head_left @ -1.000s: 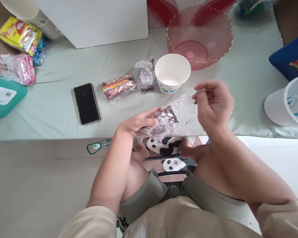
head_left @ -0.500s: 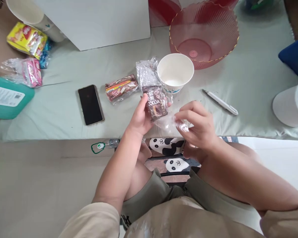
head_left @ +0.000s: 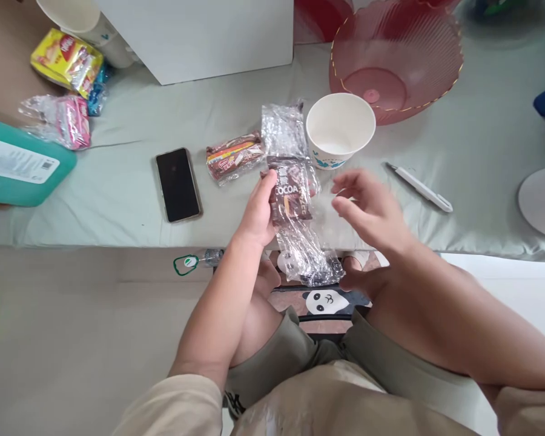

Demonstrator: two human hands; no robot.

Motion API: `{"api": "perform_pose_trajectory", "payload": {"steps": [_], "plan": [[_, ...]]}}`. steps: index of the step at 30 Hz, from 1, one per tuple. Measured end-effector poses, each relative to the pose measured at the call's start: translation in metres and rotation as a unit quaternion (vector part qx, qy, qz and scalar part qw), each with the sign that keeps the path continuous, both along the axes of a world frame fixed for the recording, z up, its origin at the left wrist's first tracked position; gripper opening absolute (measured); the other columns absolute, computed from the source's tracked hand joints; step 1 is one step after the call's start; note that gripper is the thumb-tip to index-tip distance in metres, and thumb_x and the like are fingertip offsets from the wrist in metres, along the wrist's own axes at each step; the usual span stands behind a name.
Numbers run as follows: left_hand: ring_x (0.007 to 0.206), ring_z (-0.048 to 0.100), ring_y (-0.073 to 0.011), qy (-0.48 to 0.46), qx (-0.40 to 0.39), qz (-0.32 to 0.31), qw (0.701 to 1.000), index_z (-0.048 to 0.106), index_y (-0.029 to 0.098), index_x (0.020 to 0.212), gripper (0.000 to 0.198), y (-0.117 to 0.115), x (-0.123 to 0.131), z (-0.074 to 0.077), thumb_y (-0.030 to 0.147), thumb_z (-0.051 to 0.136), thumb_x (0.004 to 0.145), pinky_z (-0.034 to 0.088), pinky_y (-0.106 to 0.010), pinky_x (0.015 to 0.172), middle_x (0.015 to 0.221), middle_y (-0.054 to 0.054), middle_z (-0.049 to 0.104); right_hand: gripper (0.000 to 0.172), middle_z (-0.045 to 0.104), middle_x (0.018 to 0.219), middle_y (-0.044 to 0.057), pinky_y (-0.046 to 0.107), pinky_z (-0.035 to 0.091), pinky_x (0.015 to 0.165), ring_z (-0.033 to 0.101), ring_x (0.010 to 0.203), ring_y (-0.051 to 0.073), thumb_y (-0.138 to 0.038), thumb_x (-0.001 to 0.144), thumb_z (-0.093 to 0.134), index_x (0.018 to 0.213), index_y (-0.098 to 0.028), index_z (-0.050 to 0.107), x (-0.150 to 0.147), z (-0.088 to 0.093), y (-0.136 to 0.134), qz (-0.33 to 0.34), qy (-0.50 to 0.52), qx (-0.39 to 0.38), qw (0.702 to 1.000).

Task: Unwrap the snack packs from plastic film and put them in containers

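Your left hand (head_left: 257, 212) gripped the brown cocoa packet in clear crinkled plastic (head_left: 290, 195), fingers closed round its left edge, over the near part of the pale green cloth (head_left: 118, 200). Your right hand (head_left: 367, 209) hovered just beside the packet, fingers spread wide and holding nothing. A white paper cup (head_left: 340, 121) stood just behind, with a white pen (head_left: 420, 188) to its right.

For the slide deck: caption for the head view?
Left hand holds a cocoa packet in clear wrap; right hand open beside it, paper cup behind.
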State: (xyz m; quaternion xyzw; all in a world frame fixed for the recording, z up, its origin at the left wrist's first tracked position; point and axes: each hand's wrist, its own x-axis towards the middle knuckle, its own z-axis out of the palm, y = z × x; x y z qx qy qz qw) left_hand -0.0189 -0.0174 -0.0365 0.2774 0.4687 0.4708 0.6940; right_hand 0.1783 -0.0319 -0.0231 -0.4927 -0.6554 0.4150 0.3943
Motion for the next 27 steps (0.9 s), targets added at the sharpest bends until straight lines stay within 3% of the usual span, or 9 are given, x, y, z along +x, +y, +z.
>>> {"api": "perform_pose_trajectory", "payload": {"steps": [3,6,8,10,12,15,18,21,27], "plan": [[0.11,0.074,-0.0297,-0.009,0.014,-0.014,1.0,0.061,0.023,0.12,0.055,-0.005,0.01,-0.005,0.064,0.068,0.085,0.059,-0.041,0.092,0.105,-0.008,0.076,0.031,0.062,0.07,-0.002,0.028,0.046,0.051,0.056,0.058,0.013,-0.052,0.086,0.072,0.091,-0.023,0.061,-0.006,-0.008,0.005,0.002,0.018,-0.073,0.997],[0.112,0.071,-0.0274,0.006,0.028,-0.02,0.999,0.057,0.024,0.117,0.049,-0.007,0.015,-0.012,0.06,0.068,0.087,0.057,-0.041,0.094,0.116,-0.007,0.072,0.03,0.052,0.06,-0.004,0.028,0.038,0.046,0.045,0.05,0.011,-0.047,0.088,0.072,0.077,-0.025,0.056,-0.009,-0.01,0.003,-0.04,0.024,-0.021,0.999],[0.116,0.068,-0.0255,0.051,0.053,-0.021,0.997,0.055,0.025,0.119,0.047,-0.008,0.016,-0.014,0.058,0.069,0.088,0.054,-0.039,0.096,0.122,-0.007,0.068,0.032,0.054,0.063,-0.003,0.029,0.042,0.049,0.047,0.053,0.012,-0.05,0.09,0.071,0.076,-0.026,0.055,-0.01,-0.008,0.0,-0.033,0.056,0.014,0.998],[0.123,0.062,-0.0239,0.144,0.109,0.026,0.983,0.052,0.028,0.124,0.049,-0.011,0.016,-0.014,0.055,0.072,0.087,0.05,-0.036,0.101,0.13,-0.007,0.062,0.035,0.059,0.072,-0.001,0.031,0.05,0.059,0.057,0.065,0.015,-0.054,0.092,0.067,0.077,-0.025,0.054,-0.012,-0.004,-0.005,-0.006,0.085,0.026,0.996],[0.126,0.057,-0.0224,0.26,0.177,0.111,0.943,0.052,0.029,0.122,0.047,-0.014,0.015,-0.009,0.053,0.074,0.087,0.047,-0.033,0.101,0.132,-0.007,0.057,0.038,0.067,0.09,0.004,0.036,0.057,0.075,0.066,0.089,0.019,-0.058,0.093,0.064,0.078,-0.025,0.055,-0.014,-0.001,-0.008,0.013,0.099,0.03,0.995],[0.099,0.058,-0.0191,0.344,0.254,0.15,0.891,0.056,0.025,0.091,0.035,-0.019,0.012,0.0,0.057,0.068,0.089,0.047,-0.031,0.087,0.1,-0.004,0.059,0.04,0.067,0.134,0.009,0.045,0.055,0.104,0.059,0.133,0.026,-0.064,0.095,0.058,0.089,-0.025,0.064,-0.02,0.0,-0.009,0.051,0.108,0.019,0.993],[0.072,0.048,-0.0149,0.268,0.25,0.06,0.929,0.052,0.023,0.075,0.046,-0.022,0.006,0.005,0.065,0.062,0.091,0.044,-0.03,0.069,0.074,0.0,0.05,0.053,0.049,0.163,0.005,0.05,0.037,0.125,0.037,0.156,0.025,-0.071,0.099,0.043,0.117,-0.029,0.07,-0.027,-0.006,-0.005,0.145,0.138,-0.019,0.98],[0.066,0.048,-0.0132,0.204,0.167,0.006,0.965,0.053,0.022,0.074,0.041,-0.021,0.0,0.004,0.058,0.065,0.09,0.041,-0.028,0.061,0.069,0.001,0.05,0.07,0.046,0.166,0.003,0.046,0.023,0.133,0.031,0.16,0.021,-0.078,0.099,0.029,0.134,-0.03,0.066,-0.034,-0.011,-0.001,0.221,0.133,-0.051,0.965],[0.057,0.048,-0.01,0.249,0.08,0.088,0.961,0.055,0.02,0.063,0.015,-0.013,-0.012,0.003,0.022,0.059,0.077,0.036,-0.023,0.053,0.061,0.003,0.052,0.068,0.054,0.158,0.01,0.045,0.035,0.128,0.046,0.151,0.022,-0.07,0.103,0.03,0.147,-0.025,0.053,-0.038,-0.008,-0.002,0.184,0.058,0.013,0.981]]}}
